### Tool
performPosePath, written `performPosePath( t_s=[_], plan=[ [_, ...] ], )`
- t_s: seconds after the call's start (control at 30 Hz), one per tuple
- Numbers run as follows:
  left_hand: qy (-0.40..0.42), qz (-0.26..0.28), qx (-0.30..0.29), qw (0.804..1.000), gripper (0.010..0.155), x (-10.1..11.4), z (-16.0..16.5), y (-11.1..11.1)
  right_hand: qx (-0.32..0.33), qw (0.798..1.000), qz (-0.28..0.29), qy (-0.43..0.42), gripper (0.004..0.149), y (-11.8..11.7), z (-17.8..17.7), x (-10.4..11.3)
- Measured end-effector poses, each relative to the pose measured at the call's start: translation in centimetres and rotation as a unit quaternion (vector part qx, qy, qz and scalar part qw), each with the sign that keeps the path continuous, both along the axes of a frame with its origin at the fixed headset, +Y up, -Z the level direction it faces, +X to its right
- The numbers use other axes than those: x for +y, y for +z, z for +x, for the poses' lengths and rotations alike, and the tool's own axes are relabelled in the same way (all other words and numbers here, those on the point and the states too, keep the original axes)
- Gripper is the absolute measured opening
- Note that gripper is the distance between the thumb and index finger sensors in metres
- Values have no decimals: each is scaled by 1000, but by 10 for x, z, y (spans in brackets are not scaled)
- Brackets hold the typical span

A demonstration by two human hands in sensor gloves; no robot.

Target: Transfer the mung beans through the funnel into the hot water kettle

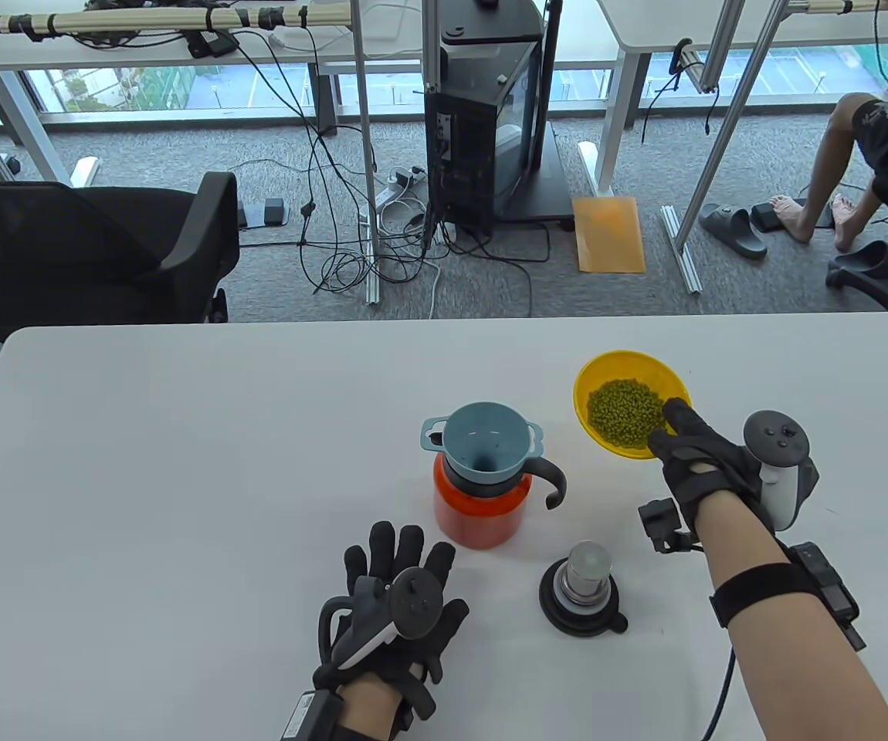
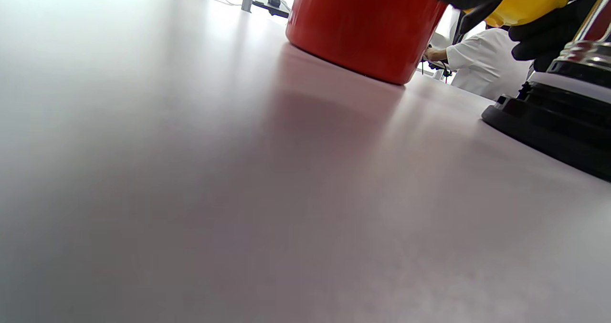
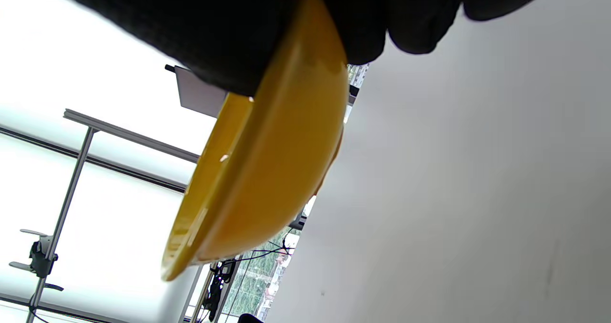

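Right hand (image 1: 703,463) grips the yellow bowl (image 1: 602,378) by its near rim, thumb inside, fingers under; wrist cam shows the bowl lifted off the table (image 1: 181,463) & tilted. Beans (image 1: 627,413) are all in the bowl. Blue funnel (image 1: 485,448) sits in the mouth of the red kettle (image 1: 479,517), just left of the bowl. Left hand (image 1: 394,610) lies flat on the table w/ fingers spread, holding nothing, near the kettle. Lid (image 1: 583,590) stands btw the hands.
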State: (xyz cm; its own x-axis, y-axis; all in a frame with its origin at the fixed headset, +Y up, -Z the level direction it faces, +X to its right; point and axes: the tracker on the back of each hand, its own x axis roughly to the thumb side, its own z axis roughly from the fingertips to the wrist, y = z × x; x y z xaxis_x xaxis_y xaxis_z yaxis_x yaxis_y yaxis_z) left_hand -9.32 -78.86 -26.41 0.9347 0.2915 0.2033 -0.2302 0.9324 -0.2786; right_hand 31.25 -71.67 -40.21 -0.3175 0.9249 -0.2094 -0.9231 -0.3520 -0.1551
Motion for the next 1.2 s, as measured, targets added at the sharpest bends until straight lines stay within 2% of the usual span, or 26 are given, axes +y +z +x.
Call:
performPosePath(
  t_s=[0.2,0.43,0.83,1.2],
  plan=[
    [2,1,-1,1000,79,0,0,0,39,999,35,2,71,-3,-20,46],
    [9,5,-2,1000,79,0,0,0,74,995,62,17,74,-2,-56,82],
    [23,12,0,1000,78,1,-2,0,140,986,77,47,75,5,-114,99],
    [25,15,-4,1000,78,1,-2,0,185,974,97,94,85,9,-138,99]
  ],
)
